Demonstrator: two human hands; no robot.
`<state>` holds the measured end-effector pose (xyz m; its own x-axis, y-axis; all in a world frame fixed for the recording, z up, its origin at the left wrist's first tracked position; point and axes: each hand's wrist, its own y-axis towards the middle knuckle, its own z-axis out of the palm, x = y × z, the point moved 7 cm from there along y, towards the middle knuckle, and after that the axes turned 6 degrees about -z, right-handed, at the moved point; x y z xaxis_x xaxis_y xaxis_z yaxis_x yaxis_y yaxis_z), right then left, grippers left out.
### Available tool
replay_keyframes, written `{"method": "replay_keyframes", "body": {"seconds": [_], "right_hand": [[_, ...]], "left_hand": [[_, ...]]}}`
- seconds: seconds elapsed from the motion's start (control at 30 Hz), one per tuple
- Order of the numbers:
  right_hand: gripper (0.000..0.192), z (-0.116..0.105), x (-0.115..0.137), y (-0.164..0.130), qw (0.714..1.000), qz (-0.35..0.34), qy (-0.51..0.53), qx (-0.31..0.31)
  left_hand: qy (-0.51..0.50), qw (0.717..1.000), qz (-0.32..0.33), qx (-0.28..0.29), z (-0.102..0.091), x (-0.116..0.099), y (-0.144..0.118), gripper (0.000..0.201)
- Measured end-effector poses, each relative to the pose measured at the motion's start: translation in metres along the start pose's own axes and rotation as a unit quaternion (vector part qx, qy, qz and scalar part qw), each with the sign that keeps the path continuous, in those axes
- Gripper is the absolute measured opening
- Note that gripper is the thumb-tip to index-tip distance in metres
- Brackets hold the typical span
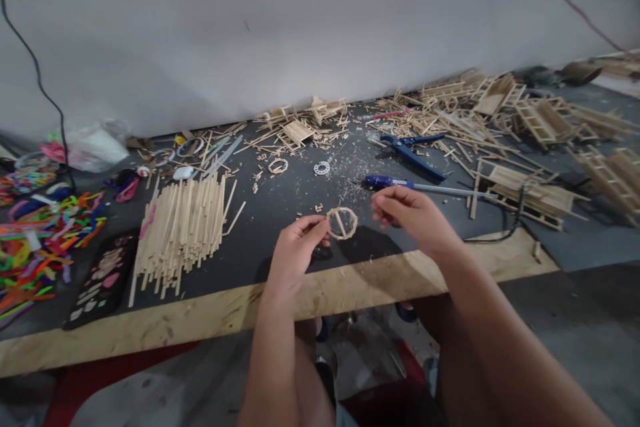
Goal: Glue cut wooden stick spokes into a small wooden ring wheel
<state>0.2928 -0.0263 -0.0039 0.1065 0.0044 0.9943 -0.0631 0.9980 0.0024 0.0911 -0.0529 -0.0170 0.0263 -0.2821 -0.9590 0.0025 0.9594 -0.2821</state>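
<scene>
My left hand (300, 243) pinches a small wooden ring (343, 223) by its left edge, between thumb and fingers. The ring is built of short stick pieces, with one stick running across its middle. To the right of it, my right hand (403, 207) hovers over the table, fingers curled together; whether a small piece is between them I cannot make out. Just behind the right hand lies a blue glue gun (387, 182) with a long pale glue stick. A second wooden ring (278, 166) and a white notched ring (321, 168) lie farther back.
A pile of thin wooden sticks (183, 230) lies left, beside a dark phone (105, 277) and colourful pipe cleaners (45, 247). Blue cutters (415, 157) rest at the back right. Small wooden frames (530, 190) and loose sticks crowd the right. A wooden strip (200, 320) edges the table.
</scene>
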Motion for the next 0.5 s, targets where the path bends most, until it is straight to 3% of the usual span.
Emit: {"method": "replay_keyframes", "body": {"seconds": [0.1,0.17,0.23,0.33,0.43,0.5], "right_hand": [[0.022,-0.051,0.004,0.003,0.987,-0.030,0.053,-0.151],[0.025,-0.081,0.001,0.000,0.974,-0.019,0.012,-0.225],[0.027,-0.093,-0.009,-0.001,0.976,0.051,-0.070,-0.199],[0.030,-0.092,-0.023,-0.003,0.974,0.129,-0.138,-0.128],[0.033,-0.080,-0.033,0.001,0.970,0.147,-0.166,-0.104],[0.038,-0.071,-0.036,0.005,0.970,0.133,-0.164,-0.123]], "left_hand": [[-0.036,0.999,0.002,-0.023,-0.012,0.001,-0.001,0.024],[-0.075,0.996,0.005,-0.040,-0.020,0.002,-0.001,0.023],[-0.120,0.991,0.010,-0.056,-0.027,0.002,-0.002,0.021],[-0.170,0.983,0.024,-0.071,-0.033,0.001,-0.003,0.019],[-0.186,0.979,0.033,-0.080,-0.036,-0.001,-0.003,0.019],[-0.186,0.979,0.032,-0.082,-0.035,-0.001,-0.002,0.019]]}}
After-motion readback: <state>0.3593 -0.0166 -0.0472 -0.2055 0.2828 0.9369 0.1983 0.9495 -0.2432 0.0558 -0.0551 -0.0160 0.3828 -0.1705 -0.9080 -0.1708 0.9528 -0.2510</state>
